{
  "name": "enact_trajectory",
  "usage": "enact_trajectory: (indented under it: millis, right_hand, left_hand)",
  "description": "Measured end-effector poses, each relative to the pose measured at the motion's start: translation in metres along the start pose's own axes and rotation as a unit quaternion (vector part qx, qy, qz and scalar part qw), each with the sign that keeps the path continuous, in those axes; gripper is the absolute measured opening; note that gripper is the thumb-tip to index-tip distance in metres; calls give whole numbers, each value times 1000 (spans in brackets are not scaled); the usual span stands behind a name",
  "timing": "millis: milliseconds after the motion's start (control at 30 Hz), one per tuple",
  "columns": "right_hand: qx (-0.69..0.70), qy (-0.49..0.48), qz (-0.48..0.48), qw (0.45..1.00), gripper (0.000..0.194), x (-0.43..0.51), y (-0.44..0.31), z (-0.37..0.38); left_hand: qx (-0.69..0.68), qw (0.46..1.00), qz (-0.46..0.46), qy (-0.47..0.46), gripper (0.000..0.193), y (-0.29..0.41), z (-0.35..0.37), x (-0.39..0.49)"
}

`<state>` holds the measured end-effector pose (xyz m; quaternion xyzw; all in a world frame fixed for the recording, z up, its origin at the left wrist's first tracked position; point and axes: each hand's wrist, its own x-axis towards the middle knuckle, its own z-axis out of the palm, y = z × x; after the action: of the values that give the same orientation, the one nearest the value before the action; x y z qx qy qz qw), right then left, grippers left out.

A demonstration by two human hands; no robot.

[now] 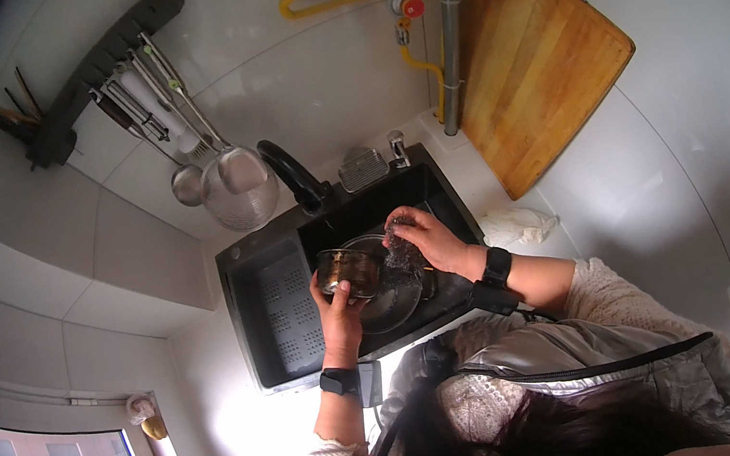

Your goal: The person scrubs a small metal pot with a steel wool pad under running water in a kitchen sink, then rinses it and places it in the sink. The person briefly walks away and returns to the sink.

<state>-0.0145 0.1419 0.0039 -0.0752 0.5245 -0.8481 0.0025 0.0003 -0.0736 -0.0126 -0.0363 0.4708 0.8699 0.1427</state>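
Note:
Over the black sink (438, 208), my left hand (340, 316) grips a small metal pot or bowl (349, 273), stained brown, with the thumb on its near side. To its right, my right hand (429, 238) holds a steel wool scrubber (401, 240) between thumb and fingers. The scrubber hangs just right of the pot; a small gap shows between them. Below both hands, a round pan or lid (390, 305) rests in the basin, partly hidden by the pot and the scrubber. The far side of the metal pot cannot be seen.
A black faucet (297, 177) rises behind the basin, beside a wire soap rack (363, 169) and a dispenser (399, 149). Left is a perforated drainer (282, 316). A ladle (188, 186) and a strainer (242, 202) hang above. A wooden cutting board (537, 62) and white cloth (518, 225) are right.

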Motion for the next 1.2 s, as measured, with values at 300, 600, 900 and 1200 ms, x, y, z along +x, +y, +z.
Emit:
enact_trajectory:
  millis: [300, 600, 900, 1200]
  right_hand:
    - [6, 20, 15, 1000, 6, -3, -5, -21]
    - [-180, 42, -66, 981, 7, -1, -13, -37]
    - [5, 63, 43, 997, 16, -3, -28, -29]
    - [-48, -14, 71, 996, 21, -13, -36, -5]
  left_hand:
    - [0, 1000, -18, -2, 70, -6, 1, 4]
    - [4, 1000, -3, 16, 63, -3, -1, 3]
    - [-15, 999, -22, -42, 58, -1, 3, 3]
    - [1, 999, -19, -39, 64, -2, 10, 0]
